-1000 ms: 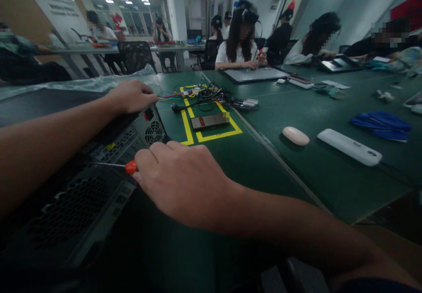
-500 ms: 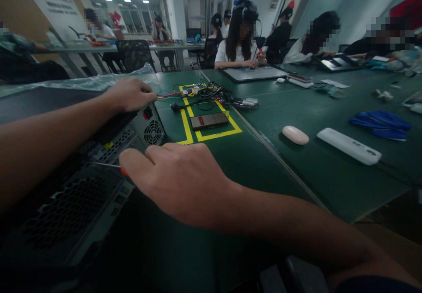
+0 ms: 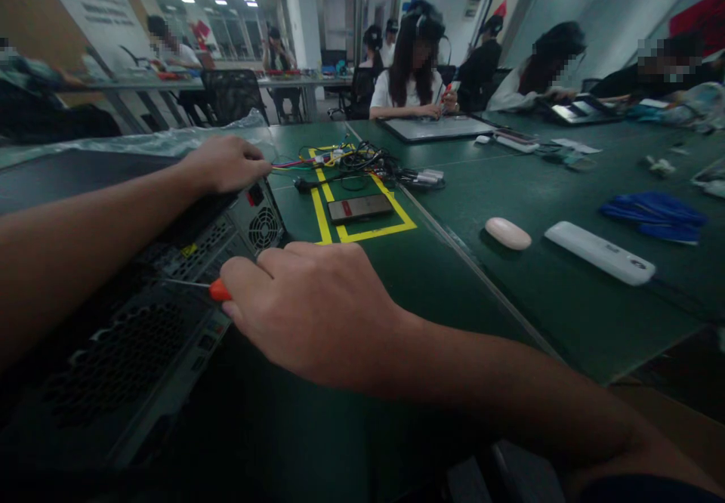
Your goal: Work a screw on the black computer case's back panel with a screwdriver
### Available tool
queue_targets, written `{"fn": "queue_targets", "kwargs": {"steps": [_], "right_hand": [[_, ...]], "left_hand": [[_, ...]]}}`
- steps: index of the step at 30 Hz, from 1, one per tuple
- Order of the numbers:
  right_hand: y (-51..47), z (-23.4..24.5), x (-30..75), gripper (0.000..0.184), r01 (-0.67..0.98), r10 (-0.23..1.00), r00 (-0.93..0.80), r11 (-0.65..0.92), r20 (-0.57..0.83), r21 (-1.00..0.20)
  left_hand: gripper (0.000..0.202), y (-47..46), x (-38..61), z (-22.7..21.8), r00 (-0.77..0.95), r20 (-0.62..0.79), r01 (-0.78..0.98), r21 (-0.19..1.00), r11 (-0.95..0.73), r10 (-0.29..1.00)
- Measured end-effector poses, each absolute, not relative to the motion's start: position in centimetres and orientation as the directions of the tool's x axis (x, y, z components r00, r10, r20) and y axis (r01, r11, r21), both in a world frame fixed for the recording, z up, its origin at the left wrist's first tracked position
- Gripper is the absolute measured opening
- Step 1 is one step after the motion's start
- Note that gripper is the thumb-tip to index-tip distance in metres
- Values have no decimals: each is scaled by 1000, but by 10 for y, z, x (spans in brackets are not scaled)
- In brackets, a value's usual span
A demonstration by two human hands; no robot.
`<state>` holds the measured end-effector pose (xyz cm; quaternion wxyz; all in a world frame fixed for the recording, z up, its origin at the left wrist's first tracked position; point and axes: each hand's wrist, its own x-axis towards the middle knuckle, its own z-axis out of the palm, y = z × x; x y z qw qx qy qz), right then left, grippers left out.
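Observation:
My right hand (image 3: 309,314) is closed around the orange handle of a screwdriver (image 3: 220,289). Its thin metal shaft points left to the back panel of a black desktop computer case (image 3: 266,225); the tip is hard to make out in the dark. Over the top edge of the case, near its far corner, my left hand (image 3: 229,163) grips with bent fingers. The back panel has a round fan grille, a honeycomb vent and several ports. My left forearm covers part of the case.
Beyond the case lie tangled cables (image 3: 368,159) and a phone (image 3: 361,208) within yellow tape on the green table (image 3: 453,314). To the right are a pale mouse (image 3: 507,233), a white elongated device (image 3: 600,252) and blue cloth (image 3: 654,216). Several people sit farther back.
My right hand has shifted slightly to the right and turned a little, so more of the orange handle shows. The left hand stays on the case's edge.

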<state>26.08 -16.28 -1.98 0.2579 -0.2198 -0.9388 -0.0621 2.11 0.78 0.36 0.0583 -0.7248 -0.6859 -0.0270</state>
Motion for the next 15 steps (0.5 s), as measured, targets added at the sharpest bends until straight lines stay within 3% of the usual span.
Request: {"fn": "queue_targets", "kwargs": {"steps": [9, 15], "right_hand": [[-162, -21, 257, 33, 484, 477, -757, 869, 446, -107], [-160, -20, 262, 26, 468, 423, -779, 884, 464, -20]], "left_hand": [[70, 9, 21, 4, 51, 121, 997, -57, -45, 991], [70, 8, 23, 5, 56, 96, 997, -65, -50, 994]]}}
